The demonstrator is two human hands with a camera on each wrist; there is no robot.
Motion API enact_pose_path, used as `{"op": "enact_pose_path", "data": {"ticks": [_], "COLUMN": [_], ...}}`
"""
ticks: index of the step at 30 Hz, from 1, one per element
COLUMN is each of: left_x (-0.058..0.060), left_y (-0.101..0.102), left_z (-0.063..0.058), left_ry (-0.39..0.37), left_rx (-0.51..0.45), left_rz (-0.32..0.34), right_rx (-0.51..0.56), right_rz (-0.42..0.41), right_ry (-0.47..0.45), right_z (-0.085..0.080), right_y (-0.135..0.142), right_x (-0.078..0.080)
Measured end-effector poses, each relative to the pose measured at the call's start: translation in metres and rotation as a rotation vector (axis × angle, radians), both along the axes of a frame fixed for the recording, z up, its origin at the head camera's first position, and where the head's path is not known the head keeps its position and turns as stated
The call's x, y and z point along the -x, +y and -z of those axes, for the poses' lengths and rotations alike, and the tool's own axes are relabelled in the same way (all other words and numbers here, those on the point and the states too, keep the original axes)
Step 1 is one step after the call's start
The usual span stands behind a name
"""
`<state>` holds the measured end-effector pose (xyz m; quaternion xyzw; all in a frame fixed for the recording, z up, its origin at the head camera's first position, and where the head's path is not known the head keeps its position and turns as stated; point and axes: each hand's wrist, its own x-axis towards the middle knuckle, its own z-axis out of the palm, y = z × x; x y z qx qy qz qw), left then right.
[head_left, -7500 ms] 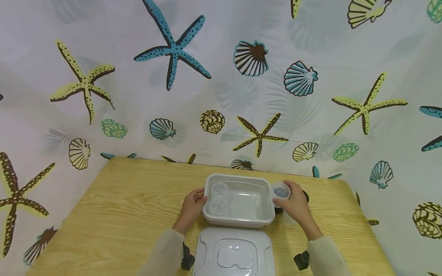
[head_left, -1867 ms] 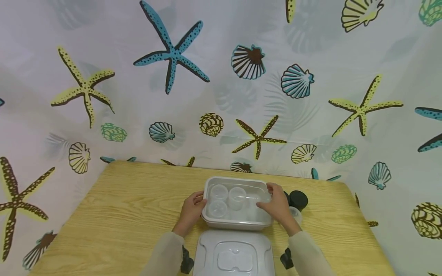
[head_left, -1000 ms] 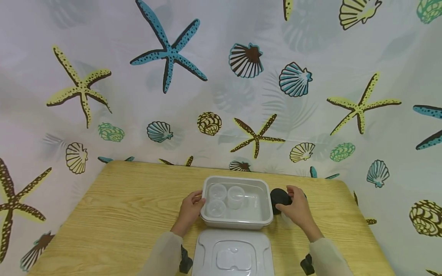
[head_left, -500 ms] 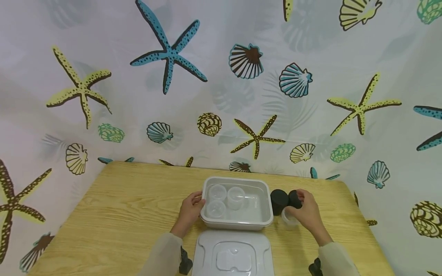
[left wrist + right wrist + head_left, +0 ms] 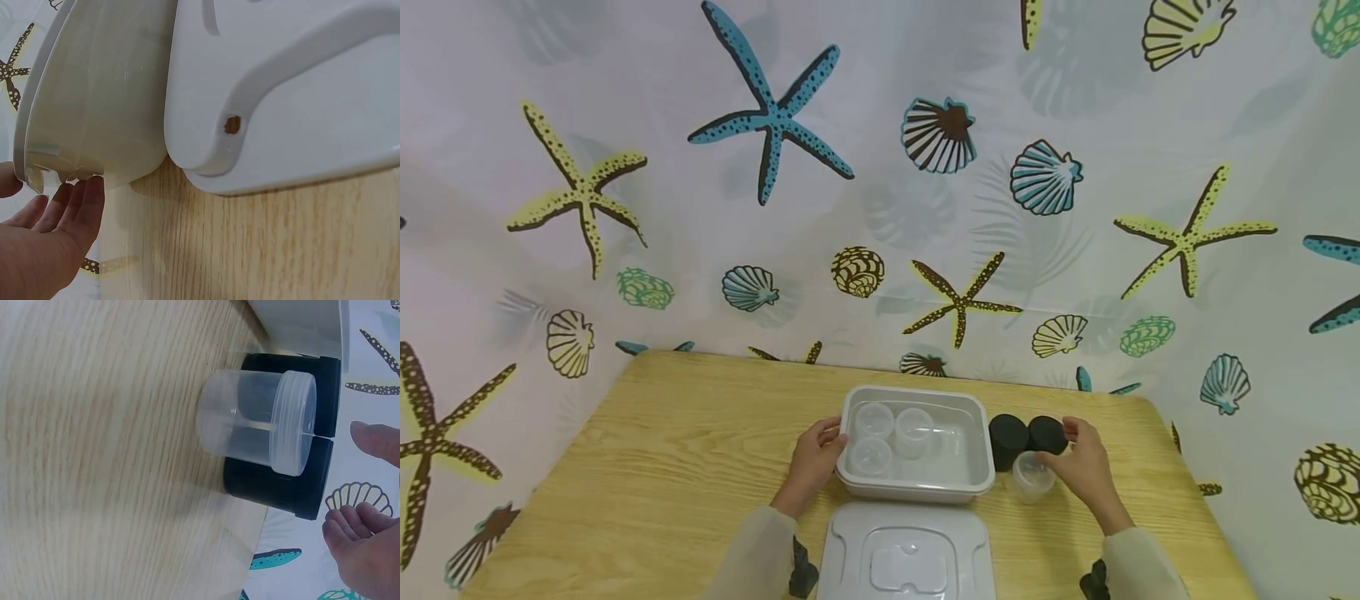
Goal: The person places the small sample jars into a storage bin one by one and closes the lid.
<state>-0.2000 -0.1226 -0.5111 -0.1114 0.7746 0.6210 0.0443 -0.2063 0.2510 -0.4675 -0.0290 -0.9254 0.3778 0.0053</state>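
In the head view, my left hand (image 5: 815, 458) grips the left rim of an off-white plastic box (image 5: 917, 493). The left wrist view has the thumb at the rim and the fingers (image 5: 92, 203) under it. Three clear screw-lid jars (image 5: 914, 429) stand at the box's left and middle. My right hand (image 5: 1086, 467), thumb and fingers spread, is beside two black jars (image 5: 1008, 440) right of the box and a clear jar (image 5: 1032, 479) in front of them. In the right wrist view the fingers (image 5: 356, 528) are apart from the black jars (image 5: 275, 481) and hold nothing.
The box's white lid (image 5: 910, 550) lies flat on the wooden table (image 5: 662, 467), just in front of the box. A cloth (image 5: 880, 208) printed with starfish and shells hangs behind the table and at both sides.
Earlier the right hand held a clear jar by the box; a third clear jar now stands inside. The right hand has left the box and moved right past the black jars. The left hand stays put.
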Motion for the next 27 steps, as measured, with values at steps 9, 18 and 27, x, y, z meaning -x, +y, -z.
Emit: {"op": "enact_pose_path", "data": {"ticks": [9, 18, 27], "left_x": [0.002, 0.001, 0.001], "left_y": [-0.001, 0.0, -0.002], "left_z": [0.0, 0.003, 0.003], "left_ry": [-0.005, 0.006, 0.024], "left_rx": [-0.005, -0.004, -0.001], "left_rz": [0.001, -0.006, 0.004], "right_rx": [0.006, -0.026, -0.006], "right_rz": [0.002, 0.01, -0.001], "right_ry": [-0.03, -0.047, -0.056], "right_z": [0.001, 0.007, 0.013], "right_y": [0.006, 0.007, 0.008], "right_x": [0.004, 0.01, 0.013]}}
